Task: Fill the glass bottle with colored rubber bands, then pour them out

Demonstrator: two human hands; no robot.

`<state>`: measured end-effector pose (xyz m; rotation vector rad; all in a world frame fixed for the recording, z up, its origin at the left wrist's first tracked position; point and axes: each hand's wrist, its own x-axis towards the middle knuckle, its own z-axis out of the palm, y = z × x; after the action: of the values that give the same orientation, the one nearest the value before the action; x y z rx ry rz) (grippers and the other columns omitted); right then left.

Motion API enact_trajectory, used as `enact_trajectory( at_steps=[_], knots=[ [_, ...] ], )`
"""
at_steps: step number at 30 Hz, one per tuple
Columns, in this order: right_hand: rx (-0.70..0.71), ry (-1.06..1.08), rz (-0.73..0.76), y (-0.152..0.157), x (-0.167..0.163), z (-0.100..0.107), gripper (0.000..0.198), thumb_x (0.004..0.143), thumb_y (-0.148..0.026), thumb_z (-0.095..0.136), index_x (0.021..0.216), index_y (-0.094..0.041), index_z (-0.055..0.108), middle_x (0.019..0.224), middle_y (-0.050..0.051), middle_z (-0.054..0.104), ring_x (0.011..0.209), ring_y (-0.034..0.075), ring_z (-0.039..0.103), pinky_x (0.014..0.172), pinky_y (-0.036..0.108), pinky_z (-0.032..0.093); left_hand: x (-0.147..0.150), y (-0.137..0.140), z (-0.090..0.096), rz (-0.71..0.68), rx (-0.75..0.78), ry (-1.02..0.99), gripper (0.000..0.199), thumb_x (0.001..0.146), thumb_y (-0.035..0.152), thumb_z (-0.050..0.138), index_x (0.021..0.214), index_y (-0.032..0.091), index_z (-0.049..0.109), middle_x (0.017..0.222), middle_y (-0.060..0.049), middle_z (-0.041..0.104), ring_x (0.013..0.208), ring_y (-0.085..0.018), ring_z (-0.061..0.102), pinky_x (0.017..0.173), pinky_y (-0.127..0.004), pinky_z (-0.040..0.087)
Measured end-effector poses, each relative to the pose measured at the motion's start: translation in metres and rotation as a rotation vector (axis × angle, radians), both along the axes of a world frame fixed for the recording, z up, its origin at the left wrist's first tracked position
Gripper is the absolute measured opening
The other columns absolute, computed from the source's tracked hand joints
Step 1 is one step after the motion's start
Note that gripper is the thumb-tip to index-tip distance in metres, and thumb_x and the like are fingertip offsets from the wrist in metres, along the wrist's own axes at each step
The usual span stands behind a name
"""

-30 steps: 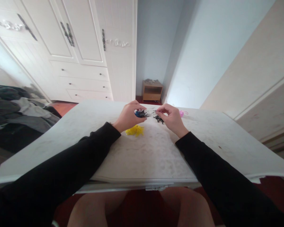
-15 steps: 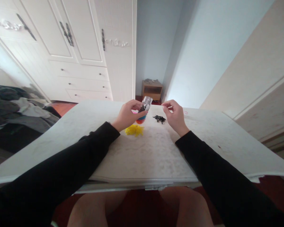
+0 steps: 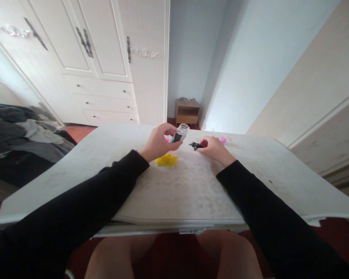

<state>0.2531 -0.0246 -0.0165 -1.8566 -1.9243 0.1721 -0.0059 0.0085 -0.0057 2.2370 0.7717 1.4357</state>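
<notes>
In my left hand (image 3: 160, 142) is a small clear bottle (image 3: 182, 132), gripped round its body and tilted to the right with its mouth uncovered. Dark pieces show inside it, and the fingers hide much of the lower part. My right hand (image 3: 213, 148) is down at a little pile of thin black pieces (image 3: 195, 145), its fingertips closed on the pile's right side. A heap of thin yellow pieces (image 3: 166, 160) lies on the table just below the left hand. Something pink (image 3: 167, 139) shows partly behind the left fingers.
A pink object with a loop (image 3: 223, 140) lies beyond my right hand on the white table (image 3: 174, 193). Past the table stand a white wardrobe (image 3: 104, 93) and a small wooden nightstand (image 3: 187, 113). Clothes (image 3: 20, 131) are heaped at the left.
My right hand has come down from beside the bottle's mouth to the black pile. The bottle leans further to the right, and the pink looped object is more exposed.
</notes>
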Motion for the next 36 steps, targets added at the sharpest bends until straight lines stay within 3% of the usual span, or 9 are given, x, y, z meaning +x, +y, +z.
enact_trajectory(
  at_steps=[2,6,12,23,30,36],
  knots=[
    [0.034,0.020,0.044,0.002,0.003,-0.001,0.006,0.071,-0.019,0.071,0.077,-0.018,0.070,0.081,0.006,0.075,0.077,0.020,0.065,0.069,0.030,0.044,0.000,-0.002,0.001,-0.006,0.007,0.023,0.025,0.071,0.019,0.084,0.092,0.017,0.070,0.097,-0.004,0.074,0.083,-0.014,0.068,0.080,-0.030,0.058],
    [0.064,0.057,0.063,0.004,0.006,-0.004,0.011,0.069,-0.011,0.067,0.074,-0.019,0.073,0.076,0.005,0.076,0.074,0.020,0.066,0.067,0.030,0.044,-0.001,-0.003,0.002,0.006,0.004,0.048,0.026,0.072,0.020,0.085,0.092,0.017,0.070,0.098,-0.005,0.074,0.084,-0.015,0.067,0.081,-0.031,0.059],
    [0.113,0.132,0.027,0.000,0.001,0.004,0.007,0.069,-0.014,0.069,0.074,-0.018,0.072,0.074,0.003,0.075,0.071,0.019,0.067,0.065,0.030,0.044,-0.002,-0.002,0.002,0.016,0.011,0.066,0.023,0.073,0.020,0.085,0.092,0.017,0.072,0.098,-0.005,0.074,0.083,-0.014,0.067,0.080,-0.031,0.058],
    [0.281,0.669,0.132,-0.002,-0.009,0.017,0.014,0.068,-0.026,0.074,0.079,-0.019,0.069,0.079,0.002,0.074,0.071,0.019,0.070,0.068,0.035,0.056,-0.004,0.005,-0.002,0.095,0.015,0.174,0.025,0.069,0.019,0.086,0.094,0.019,0.081,0.091,-0.004,0.072,0.080,-0.016,0.065,0.077,-0.032,0.055],
    [0.225,0.806,0.284,-0.007,-0.017,0.019,0.019,0.066,-0.029,0.080,0.079,-0.021,0.069,0.073,0.001,0.073,0.070,0.019,0.073,0.068,0.035,0.060,-0.003,0.004,-0.004,0.095,0.019,0.225,0.031,0.068,0.019,0.087,0.098,0.020,0.083,0.093,-0.005,0.073,0.081,-0.018,0.068,0.077,-0.033,0.057],
    [0.185,0.812,0.331,-0.008,-0.022,0.015,0.021,0.065,-0.031,0.083,0.079,-0.022,0.071,0.076,0.002,0.076,0.070,0.019,0.071,0.065,0.034,0.059,-0.002,0.002,-0.004,0.091,0.033,0.233,0.031,0.068,0.020,0.087,0.098,0.021,0.083,0.093,-0.005,0.073,0.081,-0.018,0.068,0.077,-0.033,0.057]
  ],
)
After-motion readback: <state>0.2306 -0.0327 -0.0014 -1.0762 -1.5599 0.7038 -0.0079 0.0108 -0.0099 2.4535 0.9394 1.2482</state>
